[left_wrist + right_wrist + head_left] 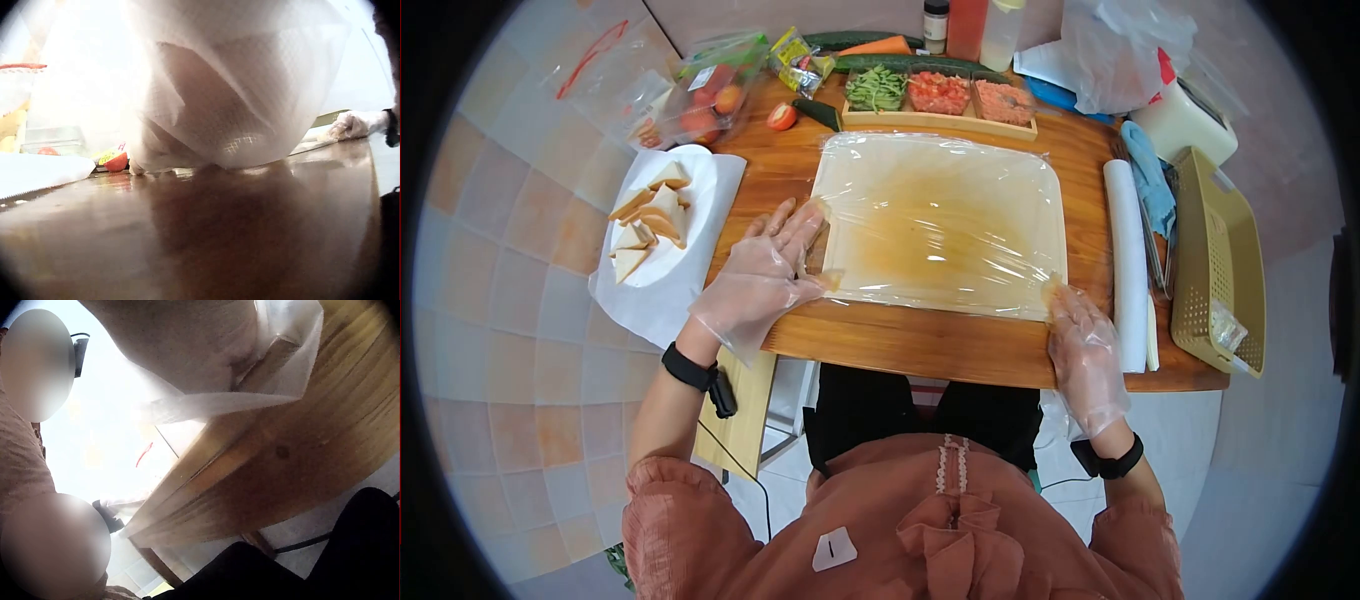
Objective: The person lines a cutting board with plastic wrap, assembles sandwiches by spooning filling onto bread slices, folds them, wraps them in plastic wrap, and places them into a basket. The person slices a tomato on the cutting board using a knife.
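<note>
A pale board (940,225) wrapped in clear film lies on the wooden table (880,335) in the head view. The gloved left hand (770,260) rests at its left edge, fingers spread and straight, thumb by the lower left corner. At the lower right corner the gloved right hand (1085,350) touches the board with extended fingertips. In the left wrist view the loose glove of the left hand (219,94) hides most of its fingers. The right wrist view shows the right hand (194,344) in its glove above the table edge; its fingers are hidden.
Bread pieces (662,215) lie on a white plate at the left. Behind the board stands a wooden tray (940,122) of chopped food, with cucumbers (910,66) beyond. On the right are a white roll (1125,265), a blue cloth (1148,180) and a yellow basket (1215,260).
</note>
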Motion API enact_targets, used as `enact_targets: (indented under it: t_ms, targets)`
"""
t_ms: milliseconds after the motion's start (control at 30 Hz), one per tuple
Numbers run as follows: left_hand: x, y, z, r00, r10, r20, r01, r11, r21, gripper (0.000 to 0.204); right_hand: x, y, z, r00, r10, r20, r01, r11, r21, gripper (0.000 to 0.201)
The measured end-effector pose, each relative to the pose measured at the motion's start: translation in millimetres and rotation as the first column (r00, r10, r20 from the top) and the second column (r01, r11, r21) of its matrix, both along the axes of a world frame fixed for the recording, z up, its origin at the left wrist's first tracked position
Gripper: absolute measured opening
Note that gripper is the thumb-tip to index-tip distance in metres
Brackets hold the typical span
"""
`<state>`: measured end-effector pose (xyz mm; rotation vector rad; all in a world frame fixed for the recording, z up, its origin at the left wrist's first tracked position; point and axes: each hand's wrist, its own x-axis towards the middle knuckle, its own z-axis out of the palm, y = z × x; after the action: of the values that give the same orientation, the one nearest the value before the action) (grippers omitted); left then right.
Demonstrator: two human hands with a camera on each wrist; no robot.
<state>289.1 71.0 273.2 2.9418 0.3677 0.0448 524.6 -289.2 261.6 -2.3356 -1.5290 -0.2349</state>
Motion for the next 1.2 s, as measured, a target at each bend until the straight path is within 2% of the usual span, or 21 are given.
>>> enact_targets:
  t_ms: [267,333,400,467,533,567,600,667,700,833,867,933,967,1000,1033,1133,1200]
  targets:
    - [-5.8,-3.7,5.6,0.998,0.05,0.024,-0.05,0.999,0.001,0.092,-1.6,0.6,-0.6,0.998,-0.057,0.025,0.057,0.998,-0.019,0.037]
    - [-7.7,-2.9,6.3,0.998,0.061,0.029,-0.062,0.998,0.005,0.093,-3.1,1.4,2.2,0.999,-0.048,0.01,0.049,0.997,-0.059,0.036]
    - [-9.5,-2.0,7.9,0.995,0.1,0.012,-0.1,0.995,-0.021,0.096,-1.5,-1.3,-0.3,0.998,-0.054,0.029,0.055,0.998,-0.043,0.036]
    - [-10.7,-1.4,7.2,0.996,0.078,0.043,-0.077,0.996,-0.038,0.093,-2.7,-1.2,2.3,1.0,-0.02,0.007,0.021,1.0,-0.018,0.036]
    - [-11.0,-4.0,13.8,0.99,0.122,0.075,-0.109,0.98,-0.167,0.086,-4.4,-2.0,2.4,0.999,-0.035,0.004,0.035,0.999,-0.002,0.038]
    - [-11.0,-5.9,18.3,0.988,0.138,0.075,-0.121,0.972,-0.2,0.076,-4.1,-1.8,2.4,1.0,-0.028,-0.002,0.028,1.0,0.0,0.041]
    - [-11.2,-6.1,21.6,0.989,0.128,0.076,-0.111,0.974,-0.2,0.076,-3.0,-2.1,1.9,1.0,-0.016,-0.007,0.016,1.0,0.004,0.044]
    - [-11.7,-6.5,29.0,0.961,0.268,0.068,-0.226,0.904,-0.363,0.068,0.2,-3.5,-2.8,0.999,-0.011,-0.034,0.012,1.0,0.024,0.047]
    - [-10.0,-12.6,38.3,0.954,0.292,0.061,-0.258,0.911,-0.322,0.06,1.7,-4.5,-3.7,0.998,0.005,-0.062,-0.002,0.999,0.045,0.05]
    - [3.4,-18.2,55.7,0.954,0.261,0.15,-0.216,0.941,-0.26,0.061,0.0,-6.5,4.5,0.997,0.034,-0.067,-0.026,0.993,0.115,0.056]
    - [7.6,-15.6,53.3,0.953,0.262,0.152,-0.217,0.94,-0.264,0.061,1.4,-5.2,7.2,0.99,0.049,-0.131,-0.031,0.99,0.134,0.058]
    - [14.7,-10.7,45.9,0.98,0.078,0.184,-0.07,0.996,-0.046,0.068,0.5,-4.8,7.9,0.979,0.066,-0.192,-0.037,0.988,0.15,0.06]
    - [16.9,-14.6,45.2,0.979,0.08,0.186,-0.072,0.996,-0.05,0.068,-1.9,-6.3,5.8,0.973,0.009,-0.231,0.033,0.983,0.178,0.062]
    - [21.6,-22.4,45.0,0.988,0.043,0.151,-0.05,0.998,0.041,0.073,-4.8,-7.1,6.1,0.962,-0.045,-0.271,0.103,0.974,0.203,0.063]
    - [24.8,-28.1,44.1,0.994,0.01,0.113,-0.024,0.991,0.131,0.077,-8.2,-8.9,9.6,0.962,-0.046,-0.268,0.101,0.975,0.199,0.063]
    - [27.7,-34.5,38.0,0.993,-0.025,0.113,0.006,0.987,0.162,0.08,-15.9,-16.8,25.5,0.972,-0.131,-0.197,0.17,0.966,0.195,0.064]
    - [25.0,-37.8,35.7,0.993,-0.01,0.115,-0.013,0.981,0.194,0.082,-15.7,-23.3,30.3,0.93,-0.207,-0.306,0.255,0.959,0.127,0.063]
